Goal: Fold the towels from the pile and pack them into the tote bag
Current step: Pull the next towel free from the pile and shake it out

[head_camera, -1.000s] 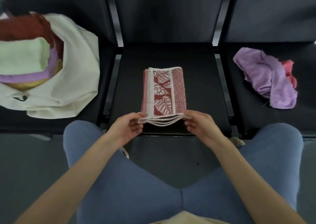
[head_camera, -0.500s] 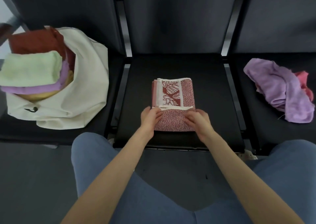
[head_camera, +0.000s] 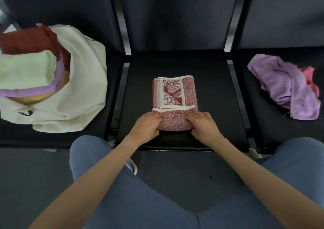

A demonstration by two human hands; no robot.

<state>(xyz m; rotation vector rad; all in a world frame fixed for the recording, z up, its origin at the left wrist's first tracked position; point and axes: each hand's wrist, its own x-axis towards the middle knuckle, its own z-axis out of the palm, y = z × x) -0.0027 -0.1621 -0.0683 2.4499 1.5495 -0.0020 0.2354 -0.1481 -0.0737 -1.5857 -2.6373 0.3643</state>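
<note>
red patterned towel lying on the middle seat of a row of dark chairs, near edge folded up over itself so a speckled flap covers the lower part. left hand pressed on the flap's left corner, fingers together and flat on the cloth. right hand pressed on the right corner, fingers likewise together and resting on the flap. cream tote bag slumped on the left seat, mouth open, with folded green towel on top of a lilac one and a dark red one behind. crumpled purple towel on the right seat, over a pink towel peeking out beside it. blue trouser knees at the bottom.
</note>
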